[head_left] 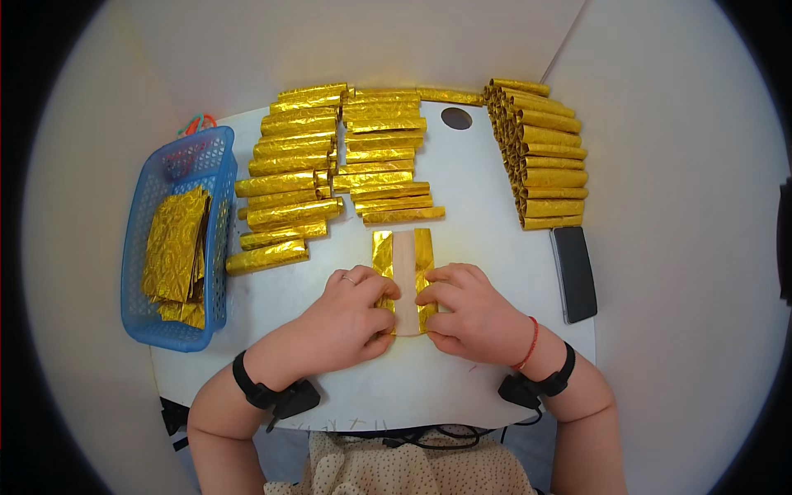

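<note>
In front of me on the white table lies a sheet of gold foil paper. Its two long sides are folded inward, so gold strips flank a bare tan band down the middle. My left hand has its curled fingers on the left fold, gripping the paper's lower part. On the opposite fold, my right hand grips the paper the same way, thumb near the lower edge. Both thumbs are partly hidden. The far end of the sheet lies uncovered beyond my fingers.
Rolled gold tubes lie in rows at the far left, beside flatter folded gold strips. More tubes are stacked at the far right, above a black phone. A blue basket holds gold sheets. The table has a round hole.
</note>
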### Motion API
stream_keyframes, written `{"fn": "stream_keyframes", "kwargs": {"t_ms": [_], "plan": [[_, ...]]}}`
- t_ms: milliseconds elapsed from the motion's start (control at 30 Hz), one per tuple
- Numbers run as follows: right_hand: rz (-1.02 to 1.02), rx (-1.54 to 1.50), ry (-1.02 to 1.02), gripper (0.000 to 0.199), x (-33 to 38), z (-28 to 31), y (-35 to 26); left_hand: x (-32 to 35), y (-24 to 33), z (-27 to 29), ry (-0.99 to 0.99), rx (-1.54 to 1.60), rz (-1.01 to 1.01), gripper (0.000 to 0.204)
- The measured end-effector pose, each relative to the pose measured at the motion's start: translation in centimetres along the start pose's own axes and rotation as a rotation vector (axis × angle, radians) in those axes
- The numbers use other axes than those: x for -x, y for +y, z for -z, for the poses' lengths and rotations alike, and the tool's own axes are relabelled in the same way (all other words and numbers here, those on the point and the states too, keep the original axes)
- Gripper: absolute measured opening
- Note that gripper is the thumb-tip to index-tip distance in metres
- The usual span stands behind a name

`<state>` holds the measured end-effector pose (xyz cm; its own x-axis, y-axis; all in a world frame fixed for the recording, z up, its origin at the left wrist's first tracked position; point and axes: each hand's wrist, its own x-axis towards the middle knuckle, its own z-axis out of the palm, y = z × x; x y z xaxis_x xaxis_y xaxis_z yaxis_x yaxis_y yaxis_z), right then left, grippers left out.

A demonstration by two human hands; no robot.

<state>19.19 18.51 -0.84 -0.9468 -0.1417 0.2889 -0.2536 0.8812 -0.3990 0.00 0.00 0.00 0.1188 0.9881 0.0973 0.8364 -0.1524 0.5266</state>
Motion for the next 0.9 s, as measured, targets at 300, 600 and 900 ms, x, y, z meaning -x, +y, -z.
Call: {"fn": "stream_keyframes", "kwargs": {"t_ms": [300,600,900], "plan": [[-0.124,-0.096,0.028,0.011,-0.5,-0.1,-0.6,0.0,-0.3,-0.4,0.022,0.033,0.044,0.01],[-0.161,-0.131,0.007,0.017,-0.3,-0.6,0.1,-0.2,-0.9,-0.2,0.006,0.101,0.078,0.016],[-0.227,-0.131,-0.05,0.025,-0.2,-0.8,0.5,-0.3,-1.6,-0.5,-0.006,0.082,0.027,0.019]]}}
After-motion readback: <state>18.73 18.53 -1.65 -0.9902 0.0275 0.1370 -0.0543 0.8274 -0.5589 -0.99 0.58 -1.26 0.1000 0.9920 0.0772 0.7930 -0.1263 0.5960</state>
